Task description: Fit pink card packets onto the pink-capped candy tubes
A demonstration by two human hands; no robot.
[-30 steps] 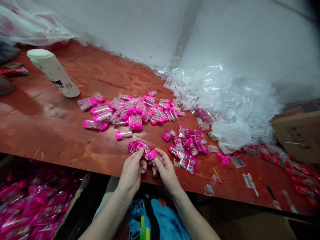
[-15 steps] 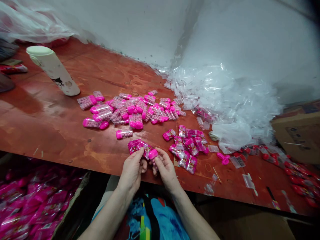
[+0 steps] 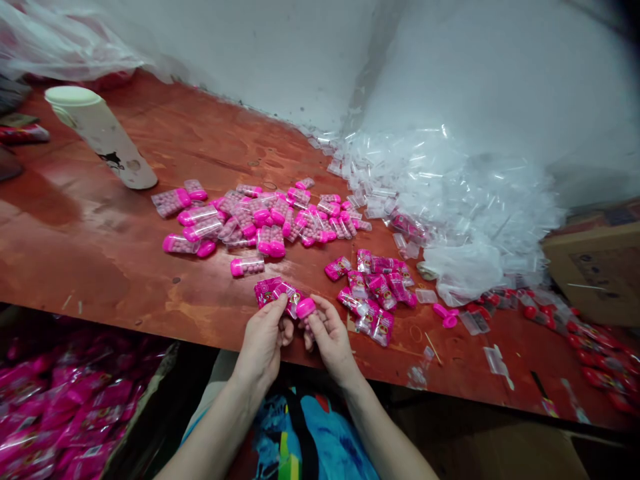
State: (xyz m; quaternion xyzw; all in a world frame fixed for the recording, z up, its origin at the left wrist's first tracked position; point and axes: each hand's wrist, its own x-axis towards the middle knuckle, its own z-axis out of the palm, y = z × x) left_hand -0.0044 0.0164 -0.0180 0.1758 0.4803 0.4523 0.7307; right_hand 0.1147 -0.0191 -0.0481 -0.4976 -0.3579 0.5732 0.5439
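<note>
Head: reddish table (image 3: 200, 140), pale wall (image 3: 225, 47)

Left hand (image 3: 263, 340) and right hand (image 3: 330, 343) bare; forearms (image 3: 215, 427) likewise. Below and between the hands: bright blue garment (image 3: 340, 440), darker blotches, curved black band (image 3: 304, 430), yellow-and-green patch (image 3: 285, 460). Pale grey cloth (image 3: 219, 375) below the left hand, outer side.

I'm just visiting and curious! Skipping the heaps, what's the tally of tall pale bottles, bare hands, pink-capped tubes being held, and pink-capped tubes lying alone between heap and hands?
Tall pale bottle: 1
Bare hands, left hand and right hand: 2
Held tube, in the right hand: 1
Lone tube: 1
Total: 5
</note>
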